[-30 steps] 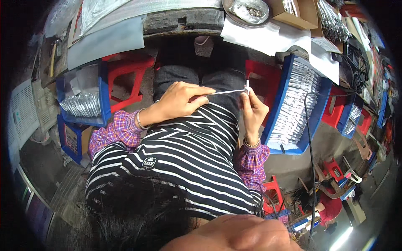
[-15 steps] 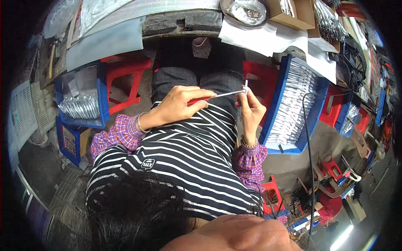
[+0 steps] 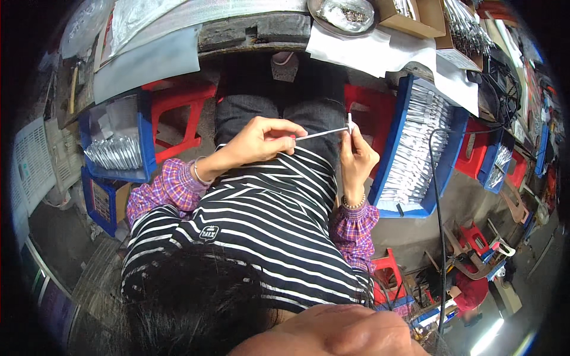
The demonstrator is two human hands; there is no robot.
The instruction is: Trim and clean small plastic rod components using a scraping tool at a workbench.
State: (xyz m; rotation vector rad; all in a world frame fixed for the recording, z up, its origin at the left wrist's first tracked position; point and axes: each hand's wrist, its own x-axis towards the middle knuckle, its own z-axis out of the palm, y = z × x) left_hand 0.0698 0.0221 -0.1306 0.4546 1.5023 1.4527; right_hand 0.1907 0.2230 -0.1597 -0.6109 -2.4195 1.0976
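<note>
My left hand point(image 3: 256, 142) has its thumb and fingers closed round the red handle of a screwdriver, mostly hidden by the hand. The thin metal shaft point(image 3: 320, 134) points right, over my lap. Its tip meets a small white, stick-like piece point(image 3: 350, 118) pinched upright in my right hand point(image 3: 358, 159). My right fingers cover the lower part of that piece. How the tip and the piece fit together is too small to tell.
To the right, a blue tray point(image 3: 454, 148) holds many slim silvery parts. A blue bin point(image 3: 148, 133) with similar parts sits left, beside a red stool point(image 3: 184, 118). Ahead runs a worktop point(image 3: 255, 34) with a dish point(image 3: 314, 15) and cardboard boxes point(image 3: 424, 24). A black cable point(image 3: 437, 219) hangs at right.
My left fingers have shifted on the screwdriver handle, and less red shows. My right fingers have changed their grip slightly around the white piece. The shaft still reaches it.
</note>
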